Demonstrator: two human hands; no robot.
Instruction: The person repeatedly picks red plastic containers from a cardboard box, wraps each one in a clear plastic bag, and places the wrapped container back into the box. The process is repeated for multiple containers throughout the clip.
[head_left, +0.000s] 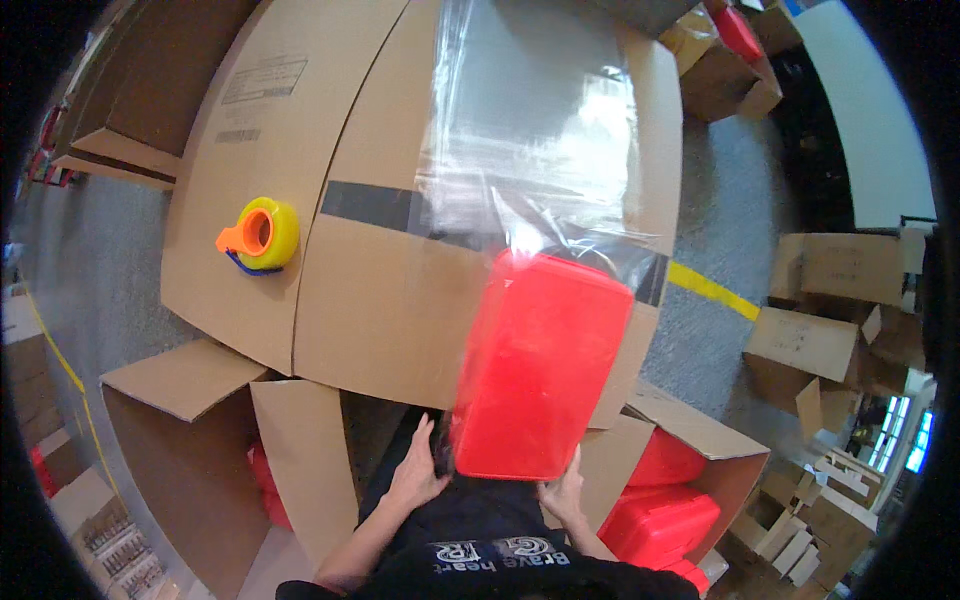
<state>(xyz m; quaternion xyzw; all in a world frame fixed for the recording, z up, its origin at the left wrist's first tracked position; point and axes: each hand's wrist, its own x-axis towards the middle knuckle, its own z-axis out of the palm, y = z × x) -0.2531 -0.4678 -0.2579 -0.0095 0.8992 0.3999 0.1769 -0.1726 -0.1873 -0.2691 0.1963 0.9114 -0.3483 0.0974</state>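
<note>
A red plastic case [545, 365] with rounded corners sits at the near edge of the cardboard surface, its near end overhanging toward me. Clear plastic film wraps its far end and seems to run along its left side; it belongs to a long clear plastic bag [530, 130] spread flat beyond it. My left hand [418, 475] is beside the case's near left corner, closed at the film's edge. At the near right corner, my right hand [565, 495] grips the case, with its fingers partly hidden underneath.
A yellow tape roll in an orange dispenser [260, 235] rests on the cardboard surface [390, 300] at left. Open cartons flank me, the right carton [735, 480] holding red cases [660, 520]. More boxes [850, 270] stand at far right, past a yellow floor line [715, 290].
</note>
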